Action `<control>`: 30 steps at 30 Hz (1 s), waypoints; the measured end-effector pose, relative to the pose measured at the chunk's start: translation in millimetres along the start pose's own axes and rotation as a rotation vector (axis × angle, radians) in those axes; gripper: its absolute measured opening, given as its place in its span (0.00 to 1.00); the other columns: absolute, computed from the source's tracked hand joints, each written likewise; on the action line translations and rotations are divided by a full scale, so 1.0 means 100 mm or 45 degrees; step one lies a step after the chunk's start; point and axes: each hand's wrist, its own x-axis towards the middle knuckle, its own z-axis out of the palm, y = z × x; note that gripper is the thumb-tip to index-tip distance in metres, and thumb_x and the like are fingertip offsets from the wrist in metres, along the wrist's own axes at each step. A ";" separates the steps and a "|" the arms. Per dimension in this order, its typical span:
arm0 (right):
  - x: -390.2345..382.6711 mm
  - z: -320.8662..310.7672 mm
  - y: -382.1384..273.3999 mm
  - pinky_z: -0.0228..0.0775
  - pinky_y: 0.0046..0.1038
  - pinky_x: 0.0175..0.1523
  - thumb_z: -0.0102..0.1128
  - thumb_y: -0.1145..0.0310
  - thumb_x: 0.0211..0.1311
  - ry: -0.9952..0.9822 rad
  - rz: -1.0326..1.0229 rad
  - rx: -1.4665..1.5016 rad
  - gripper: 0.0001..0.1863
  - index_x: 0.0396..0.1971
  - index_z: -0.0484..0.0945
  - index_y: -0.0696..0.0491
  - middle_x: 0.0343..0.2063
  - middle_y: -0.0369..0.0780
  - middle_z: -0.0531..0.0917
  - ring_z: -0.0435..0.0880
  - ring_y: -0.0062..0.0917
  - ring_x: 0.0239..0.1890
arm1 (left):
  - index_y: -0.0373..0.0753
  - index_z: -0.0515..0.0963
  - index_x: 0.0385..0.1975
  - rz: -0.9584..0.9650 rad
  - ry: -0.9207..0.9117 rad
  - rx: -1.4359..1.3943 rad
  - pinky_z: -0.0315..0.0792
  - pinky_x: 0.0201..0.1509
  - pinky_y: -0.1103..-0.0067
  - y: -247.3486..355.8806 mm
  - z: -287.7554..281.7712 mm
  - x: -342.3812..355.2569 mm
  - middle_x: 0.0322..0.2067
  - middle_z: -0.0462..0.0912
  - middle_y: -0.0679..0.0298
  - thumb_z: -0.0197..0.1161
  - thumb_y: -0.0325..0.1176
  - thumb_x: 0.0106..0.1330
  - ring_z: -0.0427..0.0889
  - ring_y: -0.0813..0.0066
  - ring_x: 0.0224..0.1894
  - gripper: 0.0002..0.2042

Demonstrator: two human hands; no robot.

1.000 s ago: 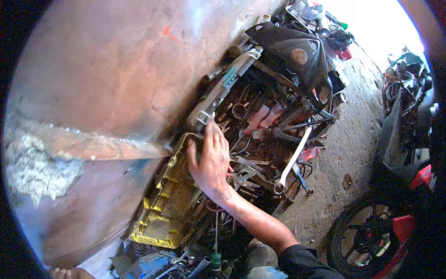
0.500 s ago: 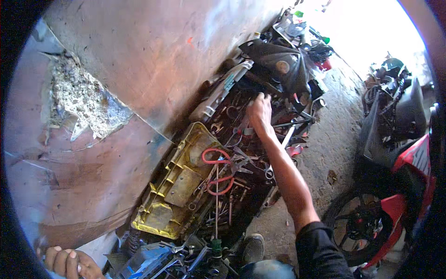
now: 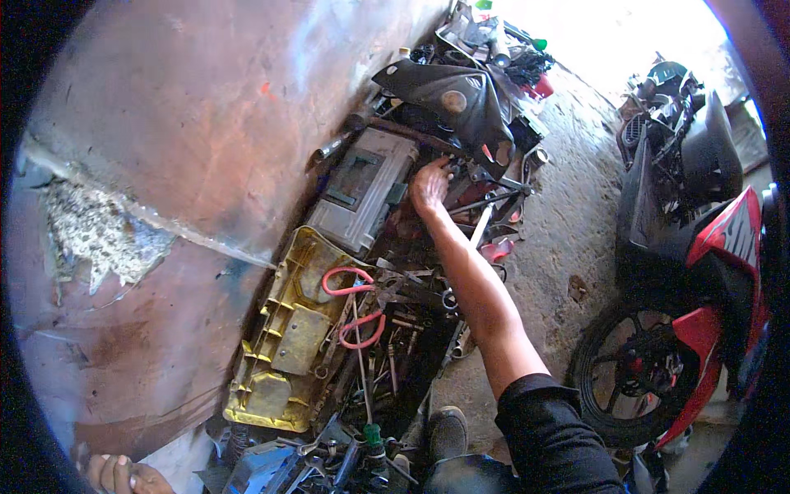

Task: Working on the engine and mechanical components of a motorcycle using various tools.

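As I watch through the head camera, the right hand [image 3: 430,188] reaches out to the right side of a grey plastic case [image 3: 366,185], fingers bent; I cannot tell whether they grip anything or touch the case. That case sits near the foot of the wall [image 3: 181,140], between a yellow tray [image 3: 298,339] and a black panel [image 3: 436,86], its broad ribbed face turned up to me. Down at the lower left edge I see the left hand [image 3: 127,475], well apart from the case, fingers curled in; what it may hold, I cannot make out. Nearer the wearer, red-handled cutters [image 3: 354,290] lie partly over the tray, beside a green-handled screwdriver [image 3: 373,435]. To the right I have a red motorbike [image 3: 699,346].
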 end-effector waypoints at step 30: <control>0.24 -2.01 1.47 0.75 0.37 0.46 0.55 0.64 0.55 0.462 0.185 0.506 0.14 0.34 0.82 0.57 0.34 0.50 0.85 0.85 0.40 0.36 | 0.36 0.76 0.23 -0.057 0.029 -0.069 0.71 0.38 0.66 0.19 0.49 0.02 0.22 0.78 0.61 0.48 0.35 0.69 0.76 0.66 0.25 0.15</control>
